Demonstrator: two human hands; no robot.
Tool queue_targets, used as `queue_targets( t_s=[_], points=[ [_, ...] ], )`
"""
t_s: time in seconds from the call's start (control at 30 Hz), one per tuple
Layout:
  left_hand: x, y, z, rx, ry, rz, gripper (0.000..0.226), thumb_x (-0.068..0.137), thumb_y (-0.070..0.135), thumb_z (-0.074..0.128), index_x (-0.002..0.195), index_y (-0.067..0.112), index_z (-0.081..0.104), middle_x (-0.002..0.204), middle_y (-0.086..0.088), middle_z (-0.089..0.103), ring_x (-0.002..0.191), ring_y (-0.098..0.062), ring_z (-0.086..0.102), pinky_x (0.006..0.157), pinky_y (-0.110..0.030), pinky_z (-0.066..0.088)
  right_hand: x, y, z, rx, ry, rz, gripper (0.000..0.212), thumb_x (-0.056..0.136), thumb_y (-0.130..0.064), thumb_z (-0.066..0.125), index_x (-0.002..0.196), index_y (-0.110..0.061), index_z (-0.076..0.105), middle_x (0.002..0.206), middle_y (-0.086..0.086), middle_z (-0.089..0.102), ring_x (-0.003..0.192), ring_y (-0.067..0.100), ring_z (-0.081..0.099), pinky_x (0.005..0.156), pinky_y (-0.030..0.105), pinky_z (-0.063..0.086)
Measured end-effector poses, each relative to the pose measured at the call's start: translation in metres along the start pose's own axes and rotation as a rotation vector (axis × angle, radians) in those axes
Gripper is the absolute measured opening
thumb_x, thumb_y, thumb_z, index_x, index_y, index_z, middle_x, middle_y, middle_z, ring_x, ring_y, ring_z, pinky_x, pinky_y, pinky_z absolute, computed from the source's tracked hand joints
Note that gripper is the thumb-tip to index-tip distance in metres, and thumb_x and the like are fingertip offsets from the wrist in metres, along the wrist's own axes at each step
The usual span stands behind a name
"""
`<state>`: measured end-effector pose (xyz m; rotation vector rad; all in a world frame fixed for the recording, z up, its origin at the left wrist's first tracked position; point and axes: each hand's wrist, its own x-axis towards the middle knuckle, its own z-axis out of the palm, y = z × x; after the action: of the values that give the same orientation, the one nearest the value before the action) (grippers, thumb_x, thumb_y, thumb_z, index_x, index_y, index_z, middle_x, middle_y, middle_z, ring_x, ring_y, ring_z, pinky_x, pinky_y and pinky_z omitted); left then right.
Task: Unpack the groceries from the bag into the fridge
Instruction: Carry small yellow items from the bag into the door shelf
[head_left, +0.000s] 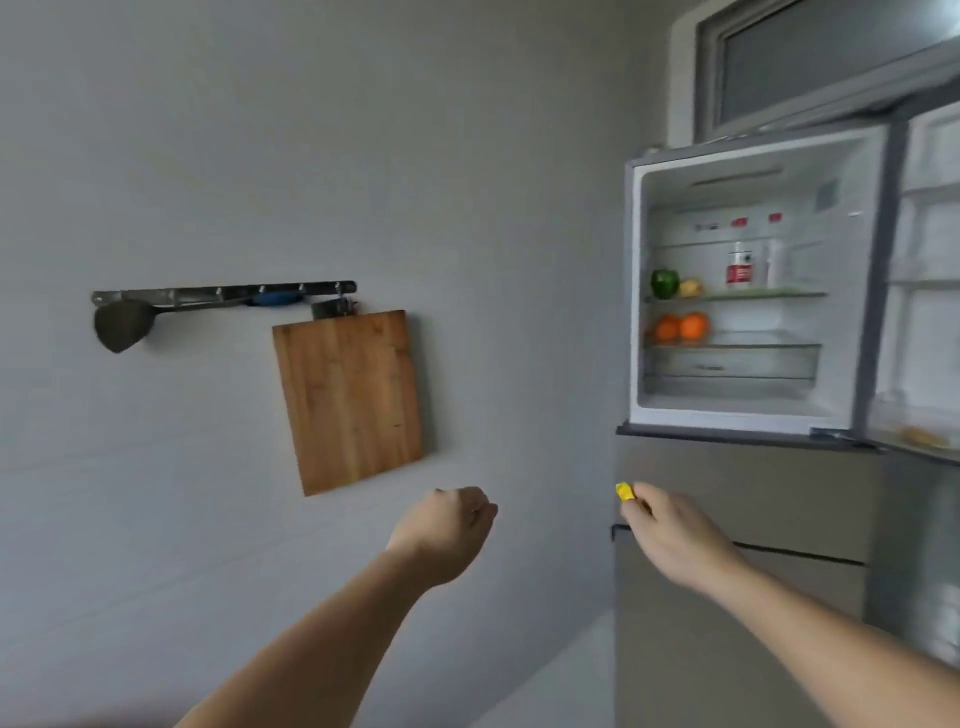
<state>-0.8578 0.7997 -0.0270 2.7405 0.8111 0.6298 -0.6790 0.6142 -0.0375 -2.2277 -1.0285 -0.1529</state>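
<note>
Right hand (670, 535), lower centre-right, pinches a small yellow item (625, 491) at its fingertips; left hand (447, 530) is curled, holding nothing. The open fridge (636, 312) sits upper right. So slight a pinch could drop the item on the lift.

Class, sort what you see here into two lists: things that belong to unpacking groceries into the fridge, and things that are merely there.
Belongs to the job:
fridge, door open
small yellow item pinched in the right hand
green pepper
oranges
white bottle

Merely there:
cutting board
spatula
hook rail
</note>
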Motion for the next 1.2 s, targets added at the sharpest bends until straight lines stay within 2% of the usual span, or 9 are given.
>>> queue_targets(
  t_s=[0.13,0.23,0.4,0.53,0.63,0.77,0.97,1.13,1.2],
  points=[
    [0.051,0.016,0.031,-0.188,-0.069,0.151,0.035,0.097,0.040,0.040,0.076,0.015,0.052,0.073,-0.006,0.065,0.067,-0.028,0.064,0.066,-0.041,0.054,-0.004,0.013,-0.017,-0.069,0.078,0.105,0.029,0.099,-0.030,0.035,0.074,-0.015,0.034,0.064,-0.001,0.043,0.071,0.031,0.046,0.058,0.035,0.030],
    [0.079,0.038,0.056,-0.267,-0.138,0.264,0.031,0.097,0.042,0.041,0.073,0.024,0.050,0.071,-0.004,0.065,0.067,-0.027,0.064,0.066,-0.041,0.055,-0.012,0.023,-0.032,-0.118,0.131,0.203,0.026,0.098,-0.029,0.035,0.080,-0.012,0.037,0.067,0.003,0.047,0.071,0.031,0.046,0.057,0.035,0.030],
    [0.109,0.097,0.085,-0.357,-0.184,0.425,0.026,0.098,0.040,0.041,0.088,0.023,0.058,0.074,0.002,0.066,0.073,-0.025,0.064,0.069,-0.038,0.055,-0.017,0.054,-0.065,-0.173,0.205,0.326,0.023,0.097,-0.030,0.034,0.083,-0.013,0.037,0.067,0.005,0.047,0.065,0.029,0.044,0.056,0.034,0.029],
    [0.124,0.137,0.103,-0.374,-0.188,0.464,0.027,0.095,0.044,0.040,0.083,0.026,0.056,0.070,0.008,0.063,0.073,-0.021,0.064,0.071,-0.038,0.055,-0.014,0.086,-0.090,-0.171,0.242,0.353,0.025,0.097,-0.031,0.033,0.082,-0.012,0.038,0.068,0.009,0.051,0.063,0.032,0.046,0.056,0.035,0.030],
    [0.133,0.161,0.110,-0.355,-0.185,0.482,0.025,0.095,0.043,0.040,0.077,0.030,0.051,0.068,0.008,0.062,0.071,-0.022,0.064,0.070,-0.037,0.055,-0.007,0.107,-0.105,-0.149,0.244,0.339,0.027,0.099,-0.029,0.034,0.085,-0.008,0.041,0.066,0.006,0.047,0.057,0.021,0.038,0.056,0.034,0.027],
    [0.152,0.187,0.121,-0.348,-0.204,0.494,0.026,0.097,0.041,0.040,0.080,0.027,0.054,0.064,0.008,0.061,0.061,-0.020,0.065,0.067,-0.036,0.055,0.002,0.135,-0.111,-0.105,0.252,0.313,0.028,0.100,-0.031,0.035,0.084,-0.008,0.041,0.062,0.005,0.045,0.055,0.019,0.036,0.055,0.037,0.028],
    [0.200,0.225,0.149,-0.329,-0.205,0.560,0.031,0.098,0.039,0.039,0.089,0.015,0.058,0.075,-0.006,0.067,0.073,-0.031,0.063,0.070,-0.038,0.054,0.035,0.174,-0.118,-0.121,0.247,0.305,0.027,0.101,-0.031,0.035,0.082,-0.012,0.042,0.061,0.001,0.043,0.053,0.015,0.036,0.055,0.034,0.027],
    [0.263,0.252,0.189,-0.369,-0.215,0.639,0.029,0.099,0.037,0.040,0.081,0.017,0.050,0.071,0.004,0.058,0.080,-0.029,0.058,0.072,-0.035,0.050,0.085,0.215,-0.121,-0.243,0.254,0.357,0.027,0.102,-0.031,0.034,0.081,-0.017,0.044,0.061,-0.001,0.046,0.054,0.015,0.040,0.054,0.032,0.028],
    [0.294,0.261,0.207,-0.377,-0.234,0.663,0.029,0.099,0.038,0.039,0.089,0.017,0.056,0.077,0.002,0.062,0.082,-0.027,0.061,0.072,-0.034,0.050,0.108,0.230,-0.122,-0.271,0.258,0.384,0.028,0.102,-0.032,0.034,0.080,-0.017,0.045,0.061,-0.002,0.045,0.053,0.014,0.040,0.054,0.031,0.029]
  ],
)
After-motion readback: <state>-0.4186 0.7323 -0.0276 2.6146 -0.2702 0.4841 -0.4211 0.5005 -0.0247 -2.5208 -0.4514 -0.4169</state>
